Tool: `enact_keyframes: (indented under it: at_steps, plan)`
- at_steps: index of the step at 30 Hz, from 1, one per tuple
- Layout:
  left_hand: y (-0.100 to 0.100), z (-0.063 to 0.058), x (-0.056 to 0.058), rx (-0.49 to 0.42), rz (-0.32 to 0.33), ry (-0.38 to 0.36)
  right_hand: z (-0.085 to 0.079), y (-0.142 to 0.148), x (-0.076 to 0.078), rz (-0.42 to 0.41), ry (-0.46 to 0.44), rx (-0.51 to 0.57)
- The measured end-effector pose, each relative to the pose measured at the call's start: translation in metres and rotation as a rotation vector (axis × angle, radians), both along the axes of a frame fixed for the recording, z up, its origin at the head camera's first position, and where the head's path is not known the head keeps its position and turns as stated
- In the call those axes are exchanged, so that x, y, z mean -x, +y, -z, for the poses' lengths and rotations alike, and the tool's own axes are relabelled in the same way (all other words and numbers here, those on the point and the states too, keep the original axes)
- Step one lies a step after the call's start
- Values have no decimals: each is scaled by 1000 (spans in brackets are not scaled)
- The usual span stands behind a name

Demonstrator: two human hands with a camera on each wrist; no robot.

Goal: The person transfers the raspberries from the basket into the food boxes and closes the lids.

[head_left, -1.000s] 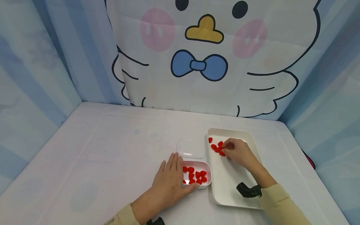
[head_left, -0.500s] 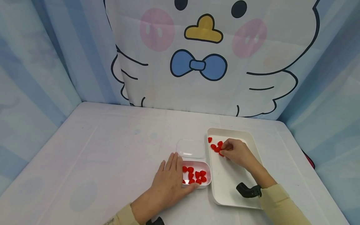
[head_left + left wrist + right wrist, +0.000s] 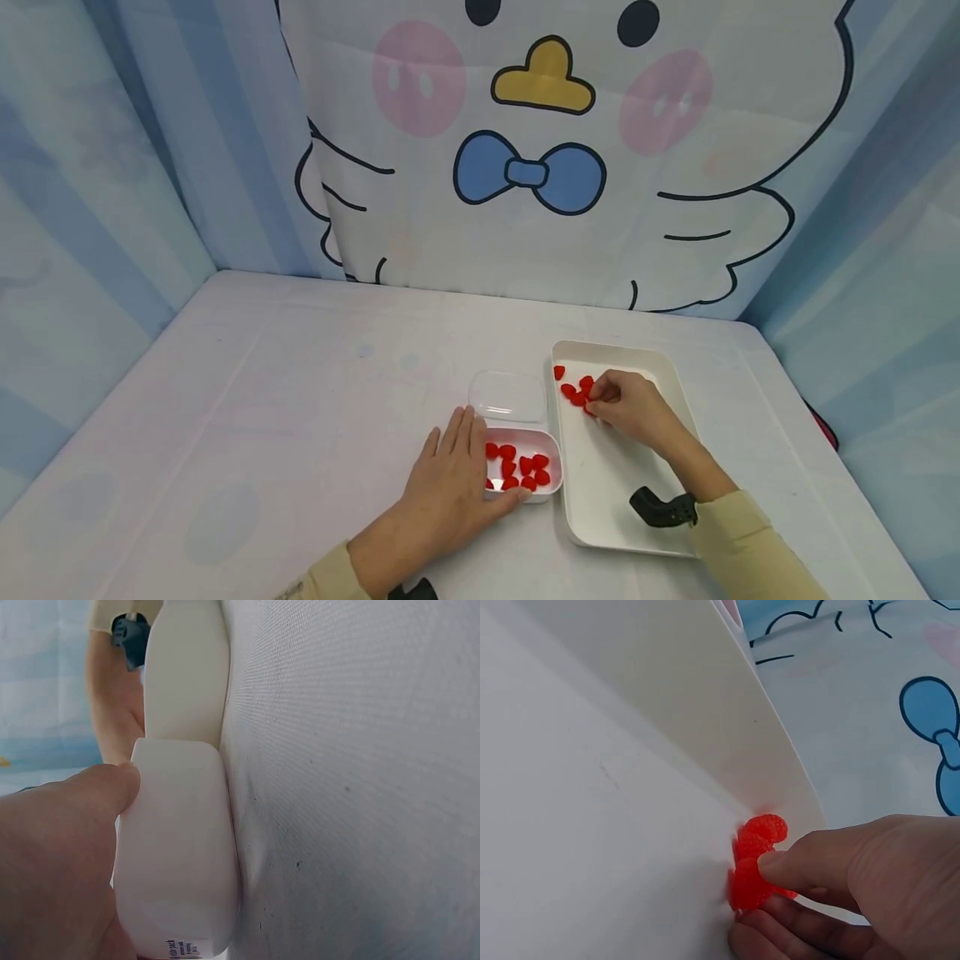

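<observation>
**Right hand [image 3: 633,406] shifting its thumb slightly since a second ago**

Thumb and fingers are pinching a small red raspberry-shaped piece [image 3: 750,886] in a shallow off-white rectangular tray [image 3: 607,508], beside loose red pieces [image 3: 577,399]. The tray's raised wall is separating these from a small white rounded box [image 3: 176,847] containing more red pieces [image 3: 526,466]. Straight-fingered, the left hand [image 3: 450,483] is touching the box; a clear rounded lid [image 3: 510,396] is lying beyond.
</observation>
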State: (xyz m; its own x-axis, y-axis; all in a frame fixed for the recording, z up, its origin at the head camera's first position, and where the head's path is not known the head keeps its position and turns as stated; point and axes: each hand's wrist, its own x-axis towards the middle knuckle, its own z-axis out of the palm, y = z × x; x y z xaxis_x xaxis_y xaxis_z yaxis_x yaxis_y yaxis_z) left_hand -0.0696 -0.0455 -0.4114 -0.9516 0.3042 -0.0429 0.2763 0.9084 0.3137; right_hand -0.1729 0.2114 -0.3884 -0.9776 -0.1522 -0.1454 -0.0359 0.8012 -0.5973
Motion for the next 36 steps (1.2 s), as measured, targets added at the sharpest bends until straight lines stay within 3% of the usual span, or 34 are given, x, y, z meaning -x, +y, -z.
enact_keyframes:
  at_steps: [36]
  plan:
    - [1,1,1,-1,-11,-14,-6,0,-3,26,-28,57]
